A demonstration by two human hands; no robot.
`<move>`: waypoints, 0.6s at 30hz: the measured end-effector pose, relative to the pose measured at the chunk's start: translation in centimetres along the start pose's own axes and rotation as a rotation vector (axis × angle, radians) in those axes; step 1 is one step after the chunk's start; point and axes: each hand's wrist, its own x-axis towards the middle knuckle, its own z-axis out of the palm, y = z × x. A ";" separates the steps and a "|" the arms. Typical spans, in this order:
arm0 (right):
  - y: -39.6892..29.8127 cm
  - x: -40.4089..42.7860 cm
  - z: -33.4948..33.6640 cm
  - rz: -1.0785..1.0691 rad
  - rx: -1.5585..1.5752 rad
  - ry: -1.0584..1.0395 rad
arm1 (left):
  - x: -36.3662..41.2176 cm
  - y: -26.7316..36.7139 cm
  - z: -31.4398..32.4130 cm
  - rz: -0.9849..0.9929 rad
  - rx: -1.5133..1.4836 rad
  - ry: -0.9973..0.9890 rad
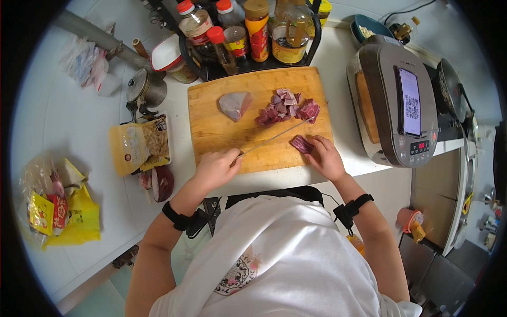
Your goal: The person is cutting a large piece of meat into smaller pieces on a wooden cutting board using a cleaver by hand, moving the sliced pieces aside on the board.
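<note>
My left hand (216,168) grips the handle of a kitchen knife (273,138) near the front edge of a wooden cutting board (218,136). The blade points up and to the right, its tip by a larger chunk of red meat (309,109). At the board's right side my right hand (326,158) pinches the right end of a small slab of red meat (302,144) between thumb and fingers. Beyond the blade lies a pile of cut meat cubes (283,105). A larger piece of meat with a pale membrane (234,105) sits at the back left of the board.
A black rack (253,67) of sauce bottles stands behind the board. On the right, a rice cooker (378,99) bears a phone (410,101). Left are a food packet (136,144), a cut red onion (162,183) and a metal pot (146,87). A wok (451,91) sits beyond the cooker.
</note>
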 end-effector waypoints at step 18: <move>-0.1 -2.0 3.7 0.095 0.033 0.219 | 4.3 5.0 5.1 -0.001 0.088 -0.267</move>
